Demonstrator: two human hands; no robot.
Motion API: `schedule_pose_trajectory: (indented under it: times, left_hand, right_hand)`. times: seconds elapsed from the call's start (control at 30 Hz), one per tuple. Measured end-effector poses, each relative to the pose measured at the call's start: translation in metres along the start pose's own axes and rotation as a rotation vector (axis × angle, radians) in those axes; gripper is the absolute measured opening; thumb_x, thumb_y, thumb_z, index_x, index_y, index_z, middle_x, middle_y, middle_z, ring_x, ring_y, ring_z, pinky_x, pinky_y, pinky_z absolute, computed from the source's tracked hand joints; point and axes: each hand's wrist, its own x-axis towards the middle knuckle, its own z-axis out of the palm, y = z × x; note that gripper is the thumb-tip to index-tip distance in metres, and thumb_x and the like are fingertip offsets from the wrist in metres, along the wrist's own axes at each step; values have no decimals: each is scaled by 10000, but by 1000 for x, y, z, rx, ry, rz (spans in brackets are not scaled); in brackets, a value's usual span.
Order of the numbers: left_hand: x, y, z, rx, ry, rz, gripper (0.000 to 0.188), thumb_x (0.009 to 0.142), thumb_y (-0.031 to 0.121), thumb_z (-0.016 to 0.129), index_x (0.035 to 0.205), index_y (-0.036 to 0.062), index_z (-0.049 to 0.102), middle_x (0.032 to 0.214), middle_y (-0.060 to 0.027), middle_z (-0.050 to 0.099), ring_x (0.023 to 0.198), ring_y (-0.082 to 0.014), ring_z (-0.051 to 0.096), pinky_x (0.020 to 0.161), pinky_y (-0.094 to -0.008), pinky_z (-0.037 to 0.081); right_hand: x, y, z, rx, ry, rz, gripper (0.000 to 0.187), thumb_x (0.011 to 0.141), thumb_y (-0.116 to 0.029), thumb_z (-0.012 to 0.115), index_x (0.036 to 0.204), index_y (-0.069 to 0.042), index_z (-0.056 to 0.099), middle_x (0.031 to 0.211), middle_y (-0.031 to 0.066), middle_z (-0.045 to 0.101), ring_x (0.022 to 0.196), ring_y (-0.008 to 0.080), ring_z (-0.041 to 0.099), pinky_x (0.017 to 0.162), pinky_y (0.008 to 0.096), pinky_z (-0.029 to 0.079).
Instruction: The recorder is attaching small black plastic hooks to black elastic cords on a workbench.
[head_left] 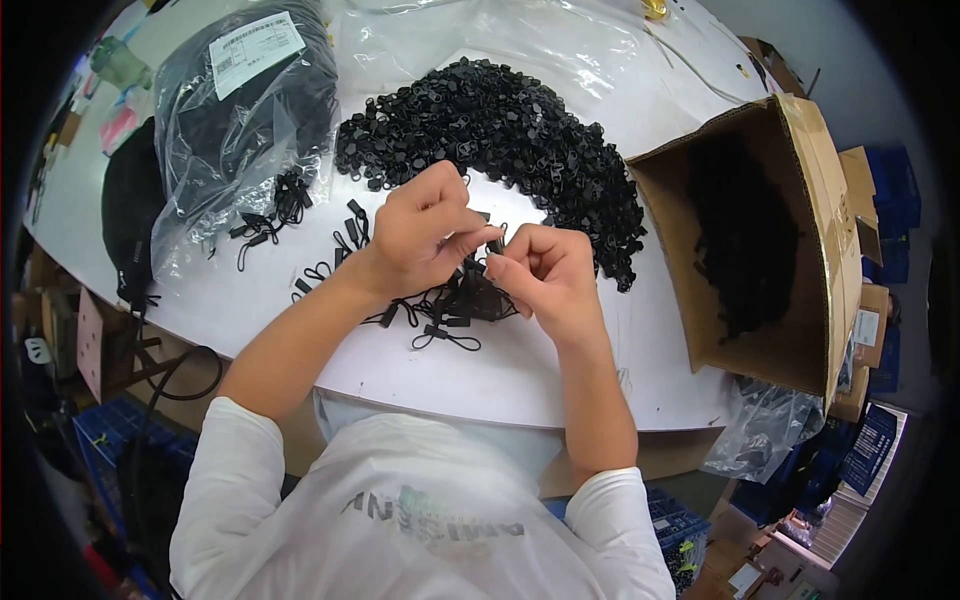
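Note:
Over the white table my two hands almost meet, both with their fingers closed. Thumb and index finger of my left hand [425, 228] are pinched together; what lies between them is too small to make out. Just to its right, my right hand [553, 278] pinches a thin black cord loop [499, 238] that sticks up between the hands. Below them spreads a loose heap of black cord loops with plastic ends [458, 308], partly covered by my hands and left forearm. Beyond my hands lies a curved pile of small black plastic clips [500, 115].
An open cardboard box [822, 235] with black contents lies at the right. A clear plastic bag of black goods [245, 110] stands at the left, with a few more cord loops [290, 200] beside it. Clear sheeting [480, 30] covers the far side. The table edge curves before me.

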Motion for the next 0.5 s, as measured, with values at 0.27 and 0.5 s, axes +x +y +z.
schedule_pose_trajectory:
  times: [0.27,0.5]
  left_hand:
    - [1,-3,-3,234,-50,170,215,684,-26,749,721,24,544,713,-63,441,580,-197,470,459,-303,375]
    - [10,5,-12,213,-311,167,144,747,-3,687,762,25,547,697,-68,449,593,-233,484,498,-337,400]
  right_hand:
    - [-2,7,25,154,225,-18,200,877,-61,641,703,1,562,525,-22,529,407,13,428,370,183,293]
    - [1,25,32,-52,378,-187,166,841,-36,645,703,-3,560,505,-30,515,437,17,428,407,207,306]
